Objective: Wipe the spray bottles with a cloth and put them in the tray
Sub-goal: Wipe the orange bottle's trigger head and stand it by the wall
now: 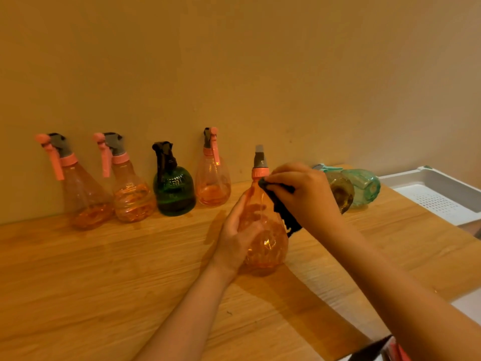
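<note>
An orange spray bottle (269, 241) stands upright on the wooden table (109, 272) in the middle of the view. My left hand (235, 234) grips its body from the left side. My right hand (302, 195) holds a black cloth (282, 205) against the bottle's shoulder, just below the orange collar. The cloth hangs down the bottle's right side. A white tray (440, 196) with a perforated floor sits at the table's far right edge.
Against the wall stand three orange spray bottles (84, 186) (127, 183) (213, 175) and a dark green one (173, 185). Behind my right hand are an amber bottle (341, 194) and a pale green bottle (363, 186). A dark object (377, 349) shows at the bottom right.
</note>
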The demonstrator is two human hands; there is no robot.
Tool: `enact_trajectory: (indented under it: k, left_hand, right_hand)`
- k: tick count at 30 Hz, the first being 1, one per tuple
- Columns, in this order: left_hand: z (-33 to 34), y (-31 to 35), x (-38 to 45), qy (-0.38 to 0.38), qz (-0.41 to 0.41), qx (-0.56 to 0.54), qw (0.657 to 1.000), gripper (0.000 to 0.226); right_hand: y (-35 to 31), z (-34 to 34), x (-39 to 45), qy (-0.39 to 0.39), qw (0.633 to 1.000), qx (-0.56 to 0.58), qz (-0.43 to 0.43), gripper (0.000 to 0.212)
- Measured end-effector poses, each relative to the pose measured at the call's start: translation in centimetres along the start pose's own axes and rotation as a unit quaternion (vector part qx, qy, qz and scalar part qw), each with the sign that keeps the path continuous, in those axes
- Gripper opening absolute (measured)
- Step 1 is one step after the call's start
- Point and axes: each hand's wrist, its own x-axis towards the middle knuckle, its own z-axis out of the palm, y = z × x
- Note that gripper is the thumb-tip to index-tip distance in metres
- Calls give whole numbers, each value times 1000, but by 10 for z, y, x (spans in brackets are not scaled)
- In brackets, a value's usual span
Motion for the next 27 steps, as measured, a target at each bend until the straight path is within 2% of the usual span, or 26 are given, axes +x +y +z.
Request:
enact_trajectory:
  k: [3, 7, 11, 15, 23, 25, 27]
  left_hand:
    - [-2, 0, 0, 4, -3, 1, 1000, 59]
    - [-3, 0, 2, 15, -10, -1, 1000, 69]
    - [-4, -2, 3, 30, -17, -17, 999, 76]
    - [-5, -1, 4, 30, -10, -12, 999, 58]
    - [-5, 2, 3, 26, -13, 5, 1000, 55]
    - [-7, 3, 4, 25, -13, 0, 1000, 61]
    - [-9, 6, 5, 28, -12, -32, 999, 49]
  right_hand:
    - [0, 7, 8, 13, 1000, 19, 5, 10]
    - [3, 16, -16, 30, 998, 44, 39, 11]
    - [2, 10, -47, 13, 997, 66, 48, 13]
    - [-6, 1, -75, 4, 995, 83, 52, 14]
    - [-18, 4, -99, 30, 996, 68, -49, 17]
    - [-23, 7, -95, 15, 995, 69, -70, 17]
    - [-25, 13, -95, -17, 994, 56, -92, 16]
